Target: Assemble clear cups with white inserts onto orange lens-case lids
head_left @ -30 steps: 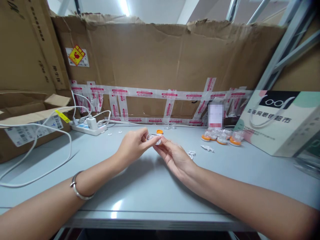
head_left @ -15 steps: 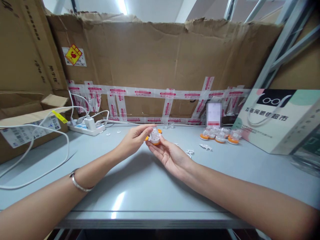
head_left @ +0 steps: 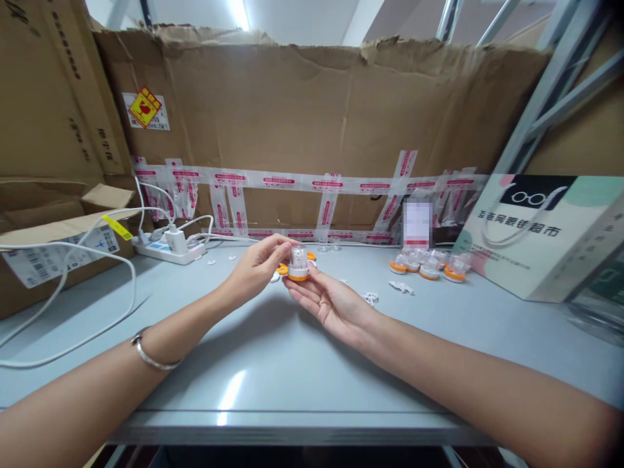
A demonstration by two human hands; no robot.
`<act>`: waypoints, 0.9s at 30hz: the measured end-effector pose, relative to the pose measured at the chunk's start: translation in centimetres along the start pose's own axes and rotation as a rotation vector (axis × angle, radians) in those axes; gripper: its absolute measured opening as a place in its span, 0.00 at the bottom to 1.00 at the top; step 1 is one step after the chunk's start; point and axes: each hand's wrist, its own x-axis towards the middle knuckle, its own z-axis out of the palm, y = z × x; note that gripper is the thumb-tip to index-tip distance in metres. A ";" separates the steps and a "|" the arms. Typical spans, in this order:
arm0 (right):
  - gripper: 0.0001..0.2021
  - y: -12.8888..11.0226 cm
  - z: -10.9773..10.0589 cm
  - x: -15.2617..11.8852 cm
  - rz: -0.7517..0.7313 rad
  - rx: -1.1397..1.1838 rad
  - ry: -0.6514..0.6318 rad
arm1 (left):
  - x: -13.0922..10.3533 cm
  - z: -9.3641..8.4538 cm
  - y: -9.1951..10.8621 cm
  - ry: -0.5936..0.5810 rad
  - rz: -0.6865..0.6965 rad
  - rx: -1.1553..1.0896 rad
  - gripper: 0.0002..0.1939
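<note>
A small clear-topped case (head_left: 298, 265) with a white and orange base stands upright between my hands, just above the table. My right hand (head_left: 336, 304) is palm up, with its thumb and fingers closed around the base. From the left, my left hand (head_left: 258, 265) pinches at the clear top, thumb and fingertips on its upper left side. Inside the clear part are small pale pieces, too fine to make out. Right behind the case lie orange and white round parts (head_left: 282, 268), partly hidden by my hands.
Several similar clear-topped cases (head_left: 429, 266) stand at the right, before a pixelated card (head_left: 418, 224). White plastic pieces (head_left: 401, 287) lie nearer. A paper bag (head_left: 531, 240) stands far right. At left are a power strip (head_left: 188, 252), white cables and a cardboard box (head_left: 58, 260).
The case has turned from tilted to upright and shifted slightly left. My left fingers have drawn back a little to its left side, so more of the clear top shows.
</note>
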 end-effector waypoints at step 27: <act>0.09 -1.6 -0.5 -0.3 -0.072 -0.124 -0.101 | -0.3 -0.5 -0.2 -0.109 0.000 -0.171 0.25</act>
